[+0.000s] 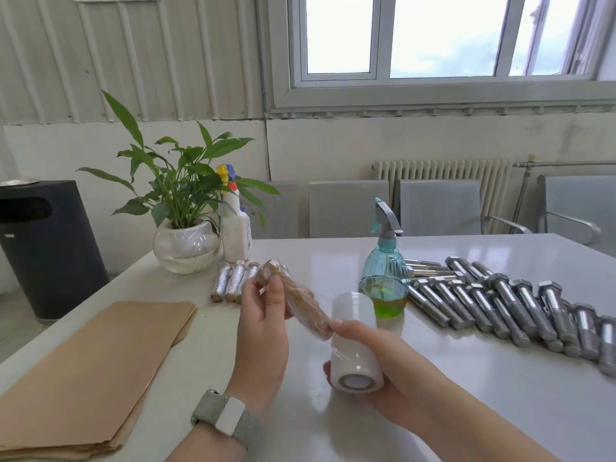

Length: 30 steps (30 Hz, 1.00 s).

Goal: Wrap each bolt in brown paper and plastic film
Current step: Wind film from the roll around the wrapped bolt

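Single head-worn wide-angle view, looking forward and slightly down across the white tabletop (500, 411) from its near edge; both forearms enter close at the bottom, while the far wall, window (440, 38) and radiator (443, 175) fill the upper half

No text can be read; the white spray bottle's (236, 228) blue label is too blurred.

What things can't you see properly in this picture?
- Bolt in the left hand: hidden by brown paper and film of the wrapped bolt.
- Bare bolts: the row runs off the right edge, and the teal spray bottle covers some.
- White spray bottle: label too small, partly behind plant leaves.
- Film roll: partly covered by the right hand.
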### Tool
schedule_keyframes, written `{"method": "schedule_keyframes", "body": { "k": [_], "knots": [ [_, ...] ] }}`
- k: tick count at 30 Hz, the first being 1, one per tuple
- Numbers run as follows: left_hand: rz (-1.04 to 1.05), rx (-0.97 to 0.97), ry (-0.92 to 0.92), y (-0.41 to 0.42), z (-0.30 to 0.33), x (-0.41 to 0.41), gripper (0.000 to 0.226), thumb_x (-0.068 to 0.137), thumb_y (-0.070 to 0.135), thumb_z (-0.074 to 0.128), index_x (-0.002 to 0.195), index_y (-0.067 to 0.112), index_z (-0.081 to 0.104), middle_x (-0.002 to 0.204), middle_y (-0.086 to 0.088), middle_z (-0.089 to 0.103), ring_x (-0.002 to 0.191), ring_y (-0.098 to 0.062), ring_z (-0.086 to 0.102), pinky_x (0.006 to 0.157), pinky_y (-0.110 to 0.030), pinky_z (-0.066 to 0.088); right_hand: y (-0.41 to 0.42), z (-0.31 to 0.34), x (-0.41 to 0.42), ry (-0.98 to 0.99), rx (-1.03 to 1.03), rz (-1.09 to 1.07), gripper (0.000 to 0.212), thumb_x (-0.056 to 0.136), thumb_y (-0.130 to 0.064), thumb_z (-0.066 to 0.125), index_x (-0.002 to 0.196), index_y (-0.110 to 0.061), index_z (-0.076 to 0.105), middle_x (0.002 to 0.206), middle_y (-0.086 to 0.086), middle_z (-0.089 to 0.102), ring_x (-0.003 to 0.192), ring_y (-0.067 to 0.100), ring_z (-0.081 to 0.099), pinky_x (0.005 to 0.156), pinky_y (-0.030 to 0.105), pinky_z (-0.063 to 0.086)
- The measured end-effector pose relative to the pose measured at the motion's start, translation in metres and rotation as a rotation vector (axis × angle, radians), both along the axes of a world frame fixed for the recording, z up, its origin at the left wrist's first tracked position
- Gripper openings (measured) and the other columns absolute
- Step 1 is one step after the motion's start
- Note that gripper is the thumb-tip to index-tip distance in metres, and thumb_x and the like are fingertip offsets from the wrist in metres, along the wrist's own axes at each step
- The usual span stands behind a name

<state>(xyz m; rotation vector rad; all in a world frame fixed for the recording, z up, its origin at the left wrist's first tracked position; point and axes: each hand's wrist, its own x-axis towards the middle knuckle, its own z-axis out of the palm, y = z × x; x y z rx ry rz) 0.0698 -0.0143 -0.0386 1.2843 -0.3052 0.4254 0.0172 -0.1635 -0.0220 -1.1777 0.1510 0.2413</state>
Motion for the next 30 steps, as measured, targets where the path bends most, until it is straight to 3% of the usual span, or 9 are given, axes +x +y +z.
{"method": "schedule_keyframes", "body": {
  "k": [4, 7, 9, 12, 16, 20, 24, 27, 30],
  "knots": [
    [0.008, -0.004, 0.061, 0.002, 0.001, -0.002, 0.040, 0.080, 0.074, 0.049, 0.089, 0.036, 0.059, 0.079, -0.002, 0.071, 0.078, -0.019, 0.069, 0.074, -0.036, 0.052, 0.005, -0.002, -0.008, 0.040, -0.005, 0.152, 0.055, 0.062, -0.031, 0.086, 0.108, -0.006, 0.068, 0.077, 0.012, 0.069, 0.067, 0.027, 0.066, 0.074, 0.038, 0.055],
    [-0.041, -0.026, 0.054, -0.002, 0.005, -0.005, 0.040, 0.091, 0.064, 0.047, 0.087, 0.025, 0.052, 0.063, 0.001, 0.058, 0.056, -0.015, 0.055, 0.053, -0.026, 0.047, 0.009, -0.002, -0.008, 0.004, -0.027, 0.194, 0.052, 0.064, -0.030, 0.088, 0.105, -0.006, 0.069, 0.083, 0.014, 0.069, 0.074, 0.026, 0.067, 0.084, 0.043, 0.055],
    [-0.075, -0.036, 0.058, -0.004, 0.007, -0.008, 0.042, 0.092, 0.058, 0.047, 0.088, 0.017, 0.048, 0.063, -0.004, 0.050, 0.051, -0.013, 0.049, 0.047, -0.022, 0.042, 0.008, -0.003, -0.008, -0.023, -0.056, 0.197, 0.054, 0.061, -0.038, 0.089, 0.102, -0.008, 0.071, 0.081, 0.013, 0.068, 0.072, 0.024, 0.067, 0.076, 0.039, 0.055],
    [-0.116, 0.009, 0.057, -0.003, 0.007, -0.011, 0.045, 0.090, 0.058, 0.048, 0.085, 0.012, 0.048, 0.066, -0.011, 0.042, 0.052, -0.016, 0.041, 0.047, -0.026, 0.038, 0.001, -0.002, -0.007, -0.001, -0.048, 0.192, 0.048, 0.062, -0.046, 0.083, 0.096, -0.013, 0.076, 0.079, 0.010, 0.070, 0.074, 0.024, 0.068, 0.071, 0.032, 0.055],
    [-0.160, 0.088, 0.071, 0.000, 0.009, -0.011, 0.067, 0.082, 0.066, 0.043, 0.101, 0.004, 0.058, 0.059, -0.009, 0.047, 0.053, -0.022, 0.047, 0.049, -0.029, 0.048, -0.009, 0.004, -0.003, -0.007, -0.068, 0.233, 0.056, 0.063, -0.031, 0.081, 0.113, -0.011, 0.065, 0.083, 0.013, 0.071, 0.082, 0.033, 0.068, 0.081, 0.042, 0.056],
    [-0.247, 0.192, 0.073, -0.001, 0.009, -0.012, 0.051, 0.083, 0.063, 0.042, 0.101, 0.025, 0.071, 0.061, -0.005, 0.050, 0.058, -0.016, 0.052, 0.055, -0.036, 0.056, -0.017, 0.010, 0.001, -0.061, -0.174, 0.162, 0.058, 0.061, -0.031, 0.082, 0.108, -0.008, 0.059, 0.070, 0.009, 0.071, 0.076, 0.036, 0.072, 0.070, 0.045, 0.060],
    [-0.293, 0.291, 0.120, -0.005, 0.008, -0.016, 0.050, 0.082, 0.064, 0.043, 0.101, 0.024, 0.067, 0.065, 0.000, 0.054, 0.053, -0.014, 0.053, 0.047, -0.034, 0.052, -0.025, 0.005, 0.005, -0.102, -0.241, 0.093, 0.065, 0.060, -0.036, 0.087, 0.110, -0.005, 0.060, 0.077, 0.013, 0.071, 0.067, 0.032, 0.068, 0.064, 0.039, 0.058],
    [-0.283, 0.369, 0.148, -0.008, 0.008, -0.019, 0.041, 0.084, 0.066, 0.039, 0.093, 0.035, 0.065, 0.068, -0.003, 0.059, 0.051, -0.012, 0.055, 0.044, -0.028, 0.047, -0.027, 0.004, 0.007, -0.107, -0.241, 0.115, 0.057, 0.066, -0.043, 0.087, 0.104, -0.007, 0.065, 0.079, 0.015, 0.071, 0.064, 0.027, 0.066, 0.062, 0.035, 0.057],
    [-0.296, 0.434, 0.147, -0.009, 0.006, -0.019, 0.042, 0.090, 0.062, 0.036, 0.098, 0.032, 0.064, 0.070, -0.003, 0.066, 0.052, -0.009, 0.059, 0.040, -0.025, 0.044, -0.034, 0.005, 0.010, -0.040, -0.166, 0.205, 0.037, 0.078, -0.048, 0.073, 0.087, -0.013, 0.078, 0.077, 0.010, 0.069, 0.068, 0.022, 0.066, 0.066, 0.034, 0.056]
  ]
}}
